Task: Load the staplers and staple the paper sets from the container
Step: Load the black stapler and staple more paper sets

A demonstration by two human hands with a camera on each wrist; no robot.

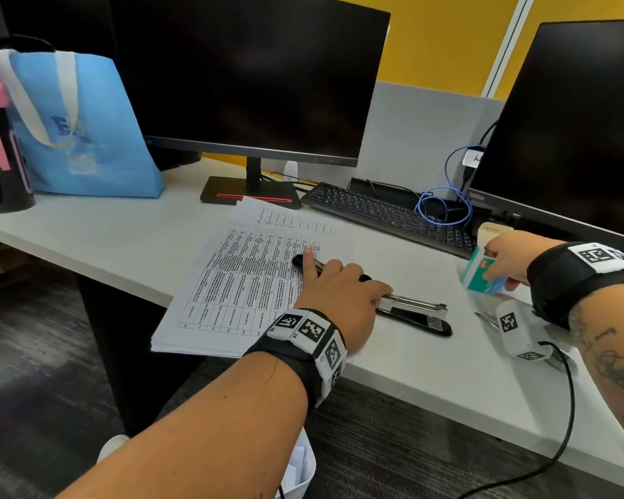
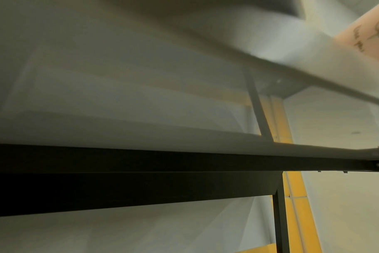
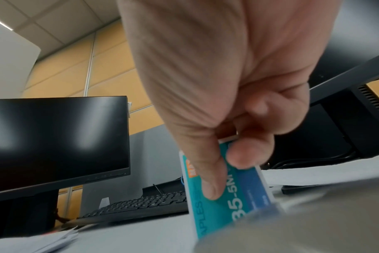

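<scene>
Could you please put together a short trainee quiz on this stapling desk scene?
1. True or false: the black stapler lies opened flat on the white desk.
2. Which of the two hands holds the teal staple box?
3. The stapler's top arm rests on: A) the black keyboard, B) the printed paper stack, C) the blue tote bag.

Key: 1 true. 2 the right hand; the left hand holds the stapler. 3 B.

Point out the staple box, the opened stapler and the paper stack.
staple box [image 3: 247, 191], right wrist view, teal printed face.
opened stapler [image 1: 416, 303], head view, bare metal staple rail.
paper stack [image 1: 231, 282], head view, printed top sheet.
</scene>
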